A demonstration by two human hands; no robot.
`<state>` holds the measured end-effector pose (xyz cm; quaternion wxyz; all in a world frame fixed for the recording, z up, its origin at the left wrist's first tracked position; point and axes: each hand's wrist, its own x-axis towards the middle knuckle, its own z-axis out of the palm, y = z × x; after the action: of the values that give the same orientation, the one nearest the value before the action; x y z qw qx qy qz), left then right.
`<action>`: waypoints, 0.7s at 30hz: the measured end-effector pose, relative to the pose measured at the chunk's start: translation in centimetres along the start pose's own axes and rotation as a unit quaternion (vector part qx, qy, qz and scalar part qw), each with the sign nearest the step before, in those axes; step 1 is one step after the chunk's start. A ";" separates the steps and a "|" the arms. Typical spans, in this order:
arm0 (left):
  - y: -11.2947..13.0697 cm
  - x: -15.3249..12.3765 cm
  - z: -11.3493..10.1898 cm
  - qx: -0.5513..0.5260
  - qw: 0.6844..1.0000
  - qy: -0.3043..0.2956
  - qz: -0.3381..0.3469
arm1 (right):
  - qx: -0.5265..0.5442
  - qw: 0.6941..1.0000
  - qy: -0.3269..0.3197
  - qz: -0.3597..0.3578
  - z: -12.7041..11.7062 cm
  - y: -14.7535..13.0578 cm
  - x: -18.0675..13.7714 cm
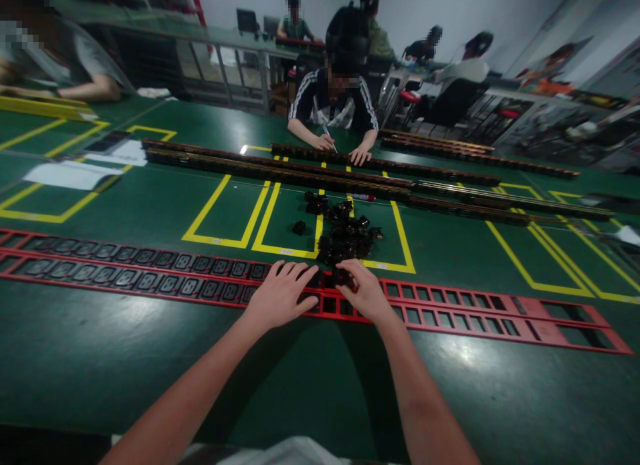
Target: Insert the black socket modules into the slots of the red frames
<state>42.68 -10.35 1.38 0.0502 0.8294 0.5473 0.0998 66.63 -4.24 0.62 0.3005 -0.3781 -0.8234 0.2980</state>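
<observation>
Two long red slotted frames [450, 312] lie side by side across the green table. Their left part is filled with black socket pieces [150, 272]; the right part has empty slots. My left hand [281, 294] lies flat on the frames, fingers spread, beside the last filled slots. My right hand [363, 290] is curled, fingertips pinching a small black socket piece [343, 276] at the far frame's edge. A heap of loose black socket pieces [345, 235] sits just beyond both hands.
Long dark strips [310, 168] run across the table's middle, with yellow tape boxes [225, 212] marked around them. A person in a striped jacket [333, 98] works opposite with a pen. White papers [75, 175] lie at the left. Other people sit behind.
</observation>
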 end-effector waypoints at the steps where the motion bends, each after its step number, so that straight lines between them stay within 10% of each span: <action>1: 0.0 0.0 0.0 0.000 1.000 0.000 0.000 | -0.011 1.000 -0.008 0.001 0.1 0.0 0.0; 7: 0.0 0.0 0.0 0.001 1.000 0.001 0.001 | -0.104 0.993 -0.002 0.054 0.6 -0.2 -0.4; 21: 0.1 0.0 0.2 0.004 1.000 0.006 -0.001 | -0.104 0.992 -0.008 -0.073 0.5 -0.5 -0.2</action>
<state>42.77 -10.36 1.23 0.0438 0.8282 0.5491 0.1031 66.17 -4.81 0.56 0.2746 -0.3434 -0.8776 0.1911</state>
